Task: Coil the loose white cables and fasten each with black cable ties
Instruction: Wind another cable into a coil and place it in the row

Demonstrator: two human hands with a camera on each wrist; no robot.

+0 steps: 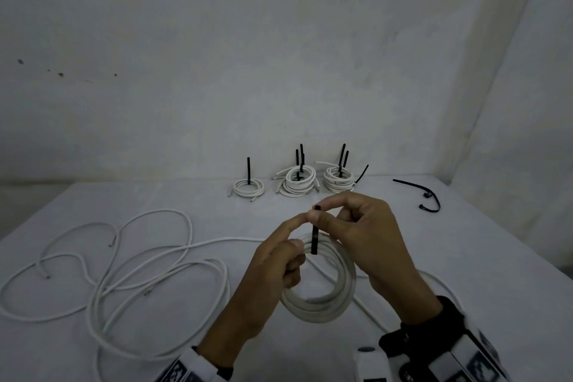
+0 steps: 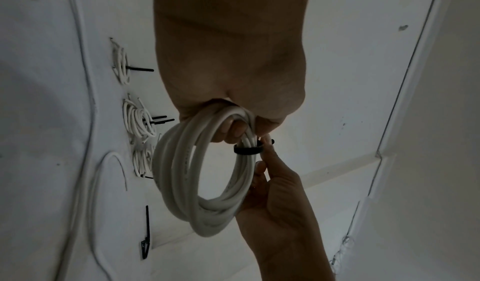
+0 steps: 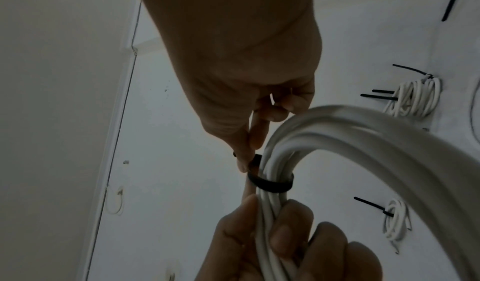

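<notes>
In the head view, a coil (image 1: pixel 322 288) of white cable is held up just below the middle of the frame, above the white surface (image 1: pixel 465 226). The left hand (image 1: pixel 266 276) has its fingers curled round the coil's upper left side, its forefinger reaching up to the tip of a black tie (image 1: pixel 315 237) that wraps the top of the coil. The right hand (image 1: pixel 369 239) pinches the tie's upright tail between thumb and forefinger. Loose cables (image 1: pixel 124 270) sprawl over the left of the surface. At the far edge, centre, sit three tied bundles (image 1: pixel 299 184), their tie tails sticking up, and spare ties (image 1: pixel 424 195) lie to the right. In the left wrist view, the left hand (image 2: pixel 233 92) fills the top centre, fingers clamped on the coil (image 2: pixel 182 174), the tie (image 2: pixel 248 149) banded round it just below them; the right hand (image 2: pixel 275 199) rises from the lower right, fingertips at the band. In the right wrist view, the right hand (image 3: pixel 246 92) comes down from the top, thumb and forefinger closed on the tie (image 3: pixel 270 185) at centre; the left hand (image 3: pixel 280 248) at the bottom grips the coil (image 3: pixel 363 137), which arcs off to the right.
</notes>
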